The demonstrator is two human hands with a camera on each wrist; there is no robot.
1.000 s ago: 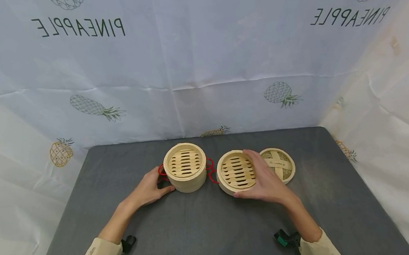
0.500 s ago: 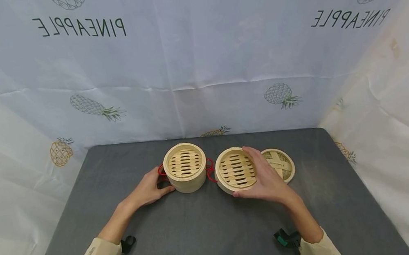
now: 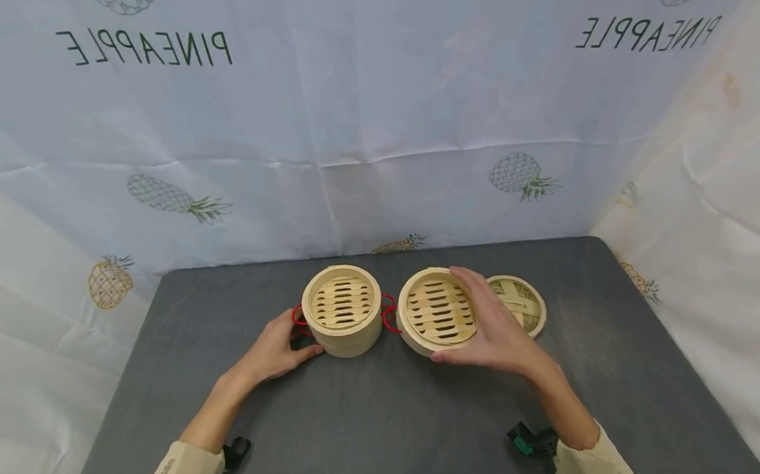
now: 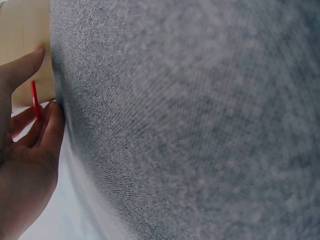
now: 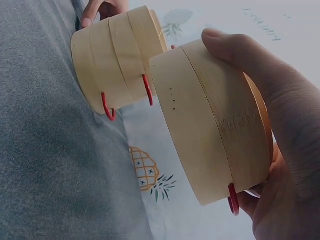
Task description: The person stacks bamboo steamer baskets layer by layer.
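Two tiers of bamboo steamer with red loop handles make up the left stack (image 3: 349,341), upright on the table. My left hand (image 3: 279,349) holds its left side, thumb on the front wall and fingers round the back by a red handle (image 4: 35,100). To the right, my right hand (image 3: 489,337) grips a single bamboo steamer basket (image 3: 439,309) by its right side, thumb in front and fingers behind. In the right wrist view this basket (image 5: 210,120) is tilted and raised off the table, close beside the stack (image 5: 110,60). Its slatted inside faces up.
A woven bamboo lid (image 3: 524,303) lies on the dark grey table (image 3: 385,435) behind my right hand, which partly covers it. White pineapple-print cloth (image 3: 368,116) hangs behind the table and at both sides.
My right hand has raised the steamer basket slightly, moving it a little leftward and away from me, so more of the lid shows. My left hand and the stack have stayed put.
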